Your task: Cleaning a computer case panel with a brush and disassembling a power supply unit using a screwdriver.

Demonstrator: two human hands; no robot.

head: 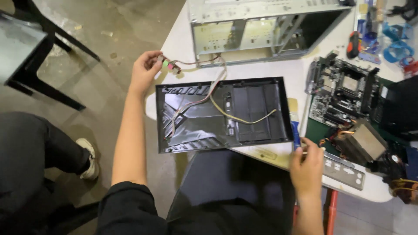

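Step in hand, as I read it: cleaning the black panel (222,114) that lies inner side up on the white table (178,41), while I keep its wiring out of the way.

My left hand (144,69) sits at about 10 o'clock of the panel, just off its top-left corner. Fingers are pinched narrow on a small connector block (169,65) with pink and green jacks. Its cables (198,93) run down across the panel and up toward the open metal case (261,28) at 12 o'clock. A yellow wire (244,118) loops across the panel's middle.

My right hand (307,167) is at about 4 o'clock of the panel, closed around the blue handle of a brush (294,124). The bristle end points up along the panel's right edge, just beside it; I cannot tell if it touches.

The panel lies between the two grips, overhanging the table's near edge above my lap.

Next move, my guess: it calls for swinging the brush left onto the panel's ribbed surface while the left hand holds the connector clear, and minding the yellow wire, which could snag the bristles.

At 3 o'clock: motherboard (344,93), heatsink (363,141), metal I/O plate (344,172).
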